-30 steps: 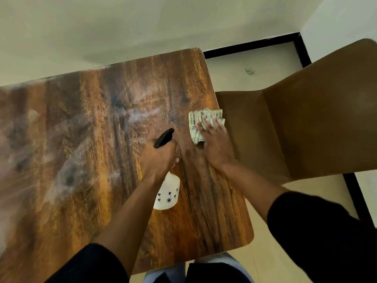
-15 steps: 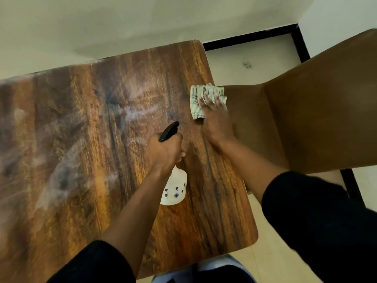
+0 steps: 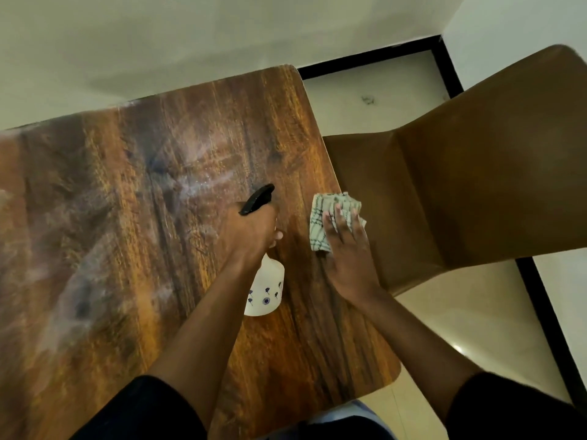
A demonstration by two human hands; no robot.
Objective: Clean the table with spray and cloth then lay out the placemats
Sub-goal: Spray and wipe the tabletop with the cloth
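I'm mid-wipe, judging by my right hand [image 3: 347, 249] pressing flat-fingered on the checked cloth [image 3: 320, 223] at the table [image 3: 158, 249]'s right edge while my left hand [image 3: 251, 233] grips the spray bottle [image 3: 265, 287] upright, so next I'd sweep left across the hazy streaks.

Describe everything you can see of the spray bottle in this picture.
The spray bottle has a white, plastic-looking body printed with small dark motifs and a black trigger head at its top. It is tilted, base toward the camera and nozzle pointing away over the wooden table. The left hand grips its neck, hiding that part. Whether the base touches the table cannot be told.
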